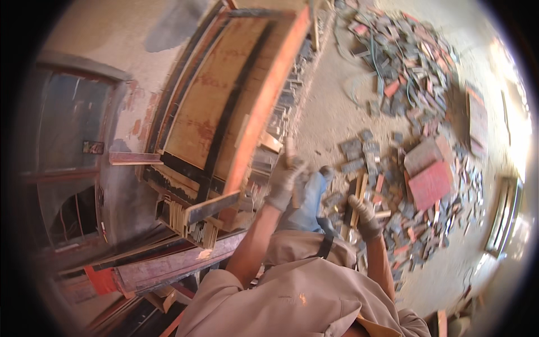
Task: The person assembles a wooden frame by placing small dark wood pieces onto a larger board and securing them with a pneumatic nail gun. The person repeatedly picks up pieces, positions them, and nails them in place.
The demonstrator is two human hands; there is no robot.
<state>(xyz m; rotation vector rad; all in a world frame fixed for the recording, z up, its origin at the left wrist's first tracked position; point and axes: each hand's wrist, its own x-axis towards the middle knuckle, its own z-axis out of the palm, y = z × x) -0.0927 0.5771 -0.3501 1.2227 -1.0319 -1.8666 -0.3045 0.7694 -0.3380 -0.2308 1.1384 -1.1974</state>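
My left hand (285,178), in a grey work glove, is closed around a narrow light brown wooden piece (290,147) that sticks up past the fingers. Motion blur softens its outline. To the right, my gloved right hand (368,220) is closed at a wooden strip (357,194) with a dark face and a pale edge. Its far end points away from me. Both hands are apart, either side of my blue-clad leg (310,202).
A large orange-edged wooden panel (219,106) leans at the left above stacked boards (185,258). Scattered offcuts (415,67) cover much of the floor at the right, with reddish boards (431,185) lying on them. A window (73,151) is in the left wall.
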